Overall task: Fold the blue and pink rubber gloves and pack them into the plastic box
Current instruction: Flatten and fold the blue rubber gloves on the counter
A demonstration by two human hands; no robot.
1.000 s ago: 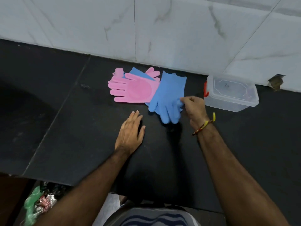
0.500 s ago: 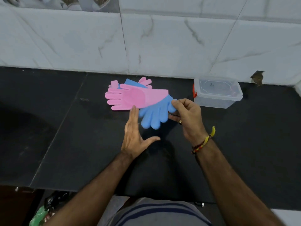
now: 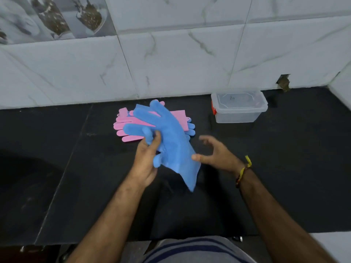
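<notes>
My left hand (image 3: 146, 160) pinches the blue glove (image 3: 171, 141) aloft, right hand (image 3: 216, 154) spread beside its cuff; I'd lay it flat on the counter (image 3: 284, 177) before folding.

a home kitchen, by the look of it: a black stone surface (image 3: 266, 177) runs along a wall of white marbled tiles (image 3: 180, 59), and at the far left corner some tiles (image 3: 51, 18) carry printed pictures of food. rubber gloves (image 3: 167, 130) and a plastic box (image 3: 238, 108) lie near the far edge.
</notes>
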